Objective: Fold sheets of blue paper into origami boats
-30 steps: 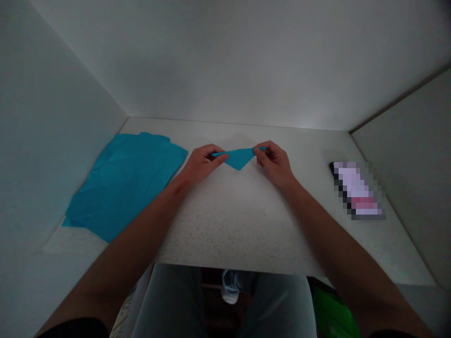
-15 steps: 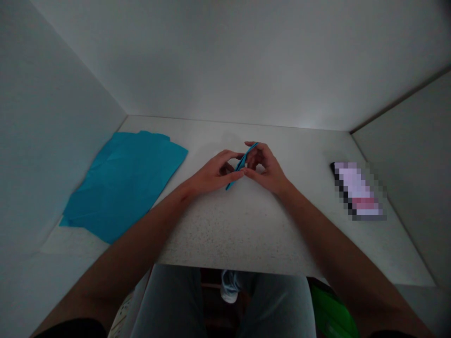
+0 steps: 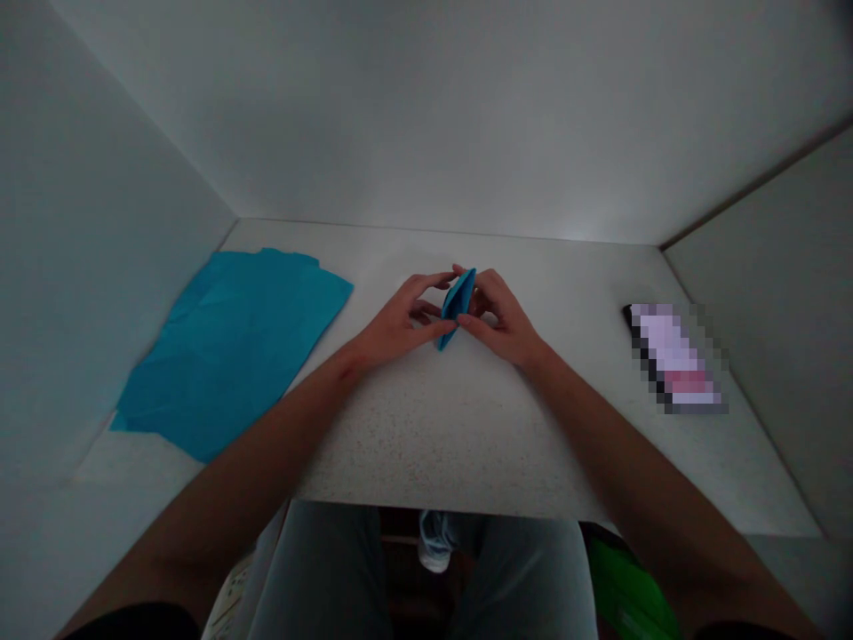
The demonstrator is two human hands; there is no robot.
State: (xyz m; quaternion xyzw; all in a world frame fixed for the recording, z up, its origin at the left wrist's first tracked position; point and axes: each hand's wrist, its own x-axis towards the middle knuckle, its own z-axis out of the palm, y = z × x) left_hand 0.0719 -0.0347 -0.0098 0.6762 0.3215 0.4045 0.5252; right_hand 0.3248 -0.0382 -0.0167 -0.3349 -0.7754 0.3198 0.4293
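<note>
Swung toward one o'clock and opened wider, the folded paper (image 3: 460, 297) is pinched by the left hand (image 3: 398, 327) at nine o'clock and right hand (image 3: 507, 325) at three.

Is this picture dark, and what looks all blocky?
All in the head view: dim light, very dark under the table; the phone is broken into coarse squares, its screen unreadable; the folded paper has fairly clear edges; a faint, soft shadow lies beyond the left hand.

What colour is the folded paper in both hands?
The folded paper is blue, clearest in the head view.
</note>
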